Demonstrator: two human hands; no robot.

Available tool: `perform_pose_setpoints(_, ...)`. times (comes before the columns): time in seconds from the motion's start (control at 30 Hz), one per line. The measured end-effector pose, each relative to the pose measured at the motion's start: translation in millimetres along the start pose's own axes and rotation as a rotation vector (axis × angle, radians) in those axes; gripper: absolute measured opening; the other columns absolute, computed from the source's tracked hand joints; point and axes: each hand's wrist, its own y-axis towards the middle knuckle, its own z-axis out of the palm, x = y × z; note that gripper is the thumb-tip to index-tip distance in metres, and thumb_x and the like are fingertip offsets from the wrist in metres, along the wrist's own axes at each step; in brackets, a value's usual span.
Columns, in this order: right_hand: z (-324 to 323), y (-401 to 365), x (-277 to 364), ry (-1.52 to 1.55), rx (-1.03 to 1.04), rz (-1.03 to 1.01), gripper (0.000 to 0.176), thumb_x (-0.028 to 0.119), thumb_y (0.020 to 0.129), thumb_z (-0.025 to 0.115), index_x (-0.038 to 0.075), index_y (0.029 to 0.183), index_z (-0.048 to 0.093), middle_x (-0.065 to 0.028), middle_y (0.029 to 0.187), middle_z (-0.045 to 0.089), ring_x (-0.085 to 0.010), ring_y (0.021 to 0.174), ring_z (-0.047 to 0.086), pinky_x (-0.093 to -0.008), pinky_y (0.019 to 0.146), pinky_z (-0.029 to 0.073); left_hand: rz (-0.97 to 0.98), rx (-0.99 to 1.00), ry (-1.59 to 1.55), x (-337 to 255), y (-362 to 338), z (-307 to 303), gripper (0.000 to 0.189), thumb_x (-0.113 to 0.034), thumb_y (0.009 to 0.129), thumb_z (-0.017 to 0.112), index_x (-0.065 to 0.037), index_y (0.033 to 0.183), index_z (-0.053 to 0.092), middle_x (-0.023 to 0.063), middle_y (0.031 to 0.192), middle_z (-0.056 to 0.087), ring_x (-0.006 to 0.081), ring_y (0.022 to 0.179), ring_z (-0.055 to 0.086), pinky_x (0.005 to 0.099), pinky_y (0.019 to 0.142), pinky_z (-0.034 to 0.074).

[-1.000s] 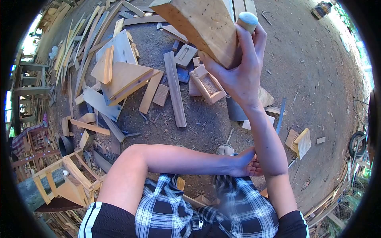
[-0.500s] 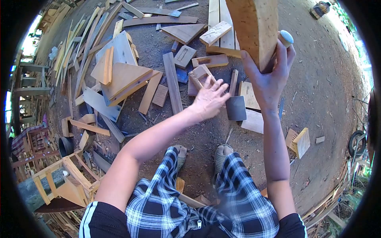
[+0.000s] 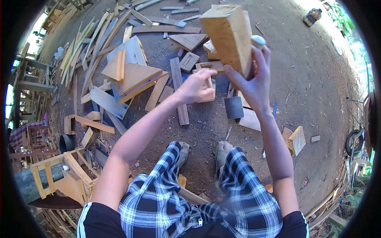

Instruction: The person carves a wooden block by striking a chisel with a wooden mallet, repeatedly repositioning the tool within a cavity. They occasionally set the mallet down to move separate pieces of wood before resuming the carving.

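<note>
My right hand (image 3: 254, 81) is raised and wrapped around the lower end of a thick wooden block (image 3: 226, 37). A pale round knob (image 3: 258, 41) shows beside the block, just above my fingers. My left hand (image 3: 196, 86) hovers over a hollowed wooden piece (image 3: 209, 94) on the ground, its fingers curved and apart from the thumb. The hand partly covers that piece. A long narrow board (image 3: 179, 93) lies just left of it, and a dark square-faced piece (image 3: 234, 107) lies below my right hand.
Offcuts and boards (image 3: 133, 77) are heaped to the left, with long thin strips (image 3: 93, 43) behind them. A small wooden frame (image 3: 69, 158) stands at lower left. At right lie a slotted wooden piece (image 3: 297, 141) and, farther off, a wheel (image 3: 354, 142).
The block in my right hand has come lower and left, showing its top end. My left hand has moved slightly left, its spread fingers now curved. The view has shifted a little.
</note>
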Motion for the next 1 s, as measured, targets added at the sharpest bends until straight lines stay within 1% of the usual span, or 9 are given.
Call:
perform_pose_setpoints(0.07, -3.3, 2.3, 21.2, 0.091, 0.138, -0.096, 0.069, 0.029, 0.067, 0.084, 0.0, 0.123, 0.054, -0.0164, 0.124, 0.042, -0.0298, 0.111, 0.052, -0.0414, 0.091, 0.048, -0.008, 0.062, -0.491, -31.8, 2.6, -29.9, 0.069, -0.027, 0.084, 0.072, -0.004, 0.141, 0.041, 0.0152, 0.142, 0.045, 0.0262, 0.13, 0.047, 0.0403, 0.107, 0.041)
perform_pose_setpoints(0.3, -20.0, 12.2, 113.7, -0.059, 0.404, -0.476, 0.078, 0.034, 0.067, 0.083, 0.001, 0.13, 0.05, -0.0194, 0.13, 0.042, -0.0372, 0.119, 0.049, -0.0456, 0.099, 0.043, 0.293, 0.159, -0.591, -85.8, -23.0, -78.4, 0.081, -0.043, 0.088, 0.068, -0.019, 0.15, 0.02, 0.0101, 0.147, 0.035, 0.0245, 0.136, 0.038, 0.0434, 0.115, 0.035)
perform_pose_setpoints(0.4, -34.8, 16.1, 146.1, 0.022, 0.533, -0.407, 0.07, 0.03, 0.07, 0.081, 0.001, 0.128, 0.053, -0.0161, 0.133, 0.042, -0.0313, 0.123, 0.046, -0.0407, 0.104, 0.04, 0.42, 0.187, -0.603, -101.8, -33.7, -93.1, 0.074, -0.041, 0.095, 0.06, -0.021, 0.15, 0.014, 0.01, 0.146, 0.034, 0.0253, 0.136, 0.038, 0.0422, 0.115, 0.036)
perform_pose_setpoints(0.47, -40.1, 23.7, 157.3, 0.044, 0.661, -0.389, 0.07, 0.033, 0.072, 0.08, 0.001, 0.128, 0.053, -0.0147, 0.134, 0.042, -0.0292, 0.123, 0.046, -0.0396, 0.103, 0.041, 0.177, 0.357, -1.083, -104.9, -32.5, -110.6, 0.069, -0.04, 0.096, 0.057, -0.019, 0.149, 0.017, 0.0103, 0.146, 0.035, 0.024, 0.135, 0.04, 0.0401, 0.112, 0.04)
perform_pose_setpoints(0.63, -55.8, 39.8, 164.2, 0.024, 0.736, -0.311, 0.073, 0.037, 0.073, 0.079, 0.001, 0.13, 0.052, -0.014, 0.134, 0.043, -0.028, 0.124, 0.047, -0.0395, 0.103, 0.042, 0.13, 0.286, -0.928, -141.8, -30.2, -114.8, 0.067, -0.039, 0.096, 0.057, -0.018, 0.148, 0.02, 0.0111, 0.146, 0.034, 0.0231, 0.136, 0.038, 0.0388, 0.112, 0.041)
perform_pose_setpoints(0.7, -62.0, 45.6, 146.9, 0.021, 0.647, -0.353, 0.078, 0.043, 0.074, 0.077, 0.002, 0.134, 0.049, -0.0181, 0.137, 0.042, -0.0323, 0.124, 0.048, -0.0446, 0.101, 0.043, 0.302, -0.112, -0.814, -136.0, -15.1, -92.8, 0.05, -0.033, 0.095, 0.062, -0.01, 0.135, 0.042, 0.0114, 0.124, 0.055, 0.0201, 0.115, 0.058, 0.0374, 0.099, 0.051)
perform_pose_setpoints(0.73, -63.9, 47.6, 136.5, 0.031, 0.651, -0.349, 0.078, 0.043, 0.074, 0.077, 0.002, 0.134, 0.049, -0.0181, 0.137, 0.042, -0.0323, 0.124, 0.048, -0.0446, 0.101, 0.043, 0.291, -0.115, -0.814, -123.9, -3.9, -90.8, 0.05, -0.033, 0.095, 0.062, -0.01, 0.135, 0.042, 0.0114, 0.124, 0.055, 0.0201, 0.115, 0.058, 0.0374, 0.099, 0.051)
perform_pose_setpoints(0.83, -77.8, 48.0, 101.5, 0.248, 0.656, 0.173, 0.072, 0.042, 0.075, 0.077, 0.003, 0.13, 0.051, -0.0146, 0.118, 0.057, -0.0241, 0.108, 0.06, -0.0387, 0.091, 0.049, -0.232, -0.372, -0.8, -100.6, 20.5, -72.8, 0.02, -0.023, 0.091, 0.065, -0.004, 0.087, 0.062, -0.0005, 0.061, 0.056, 0.0105, 0.055, 0.057, 0.0293, 0.062, 0.051)
perform_pose_setpoints(1.0, -76.8, 42.8, 12.1, 0.104, 0.605, 0.305, 0.066, 0.038, 0.077, 0.075, 0.001, 0.127, 0.052, -0.0111, 0.105, 0.061, -0.0186, 0.098, 0.06, -0.0338, 0.085, 0.049, -0.319, -0.426, -0.86, -47.1, 43.9, -36.8, 0.025, -0.023, 0.091, 0.066, -0.01, 0.072, 0.056, -0.0034, 0.059, 0.051, 0.0061, 0.052, 0.05, 0.0257, 0.064, 0.051)
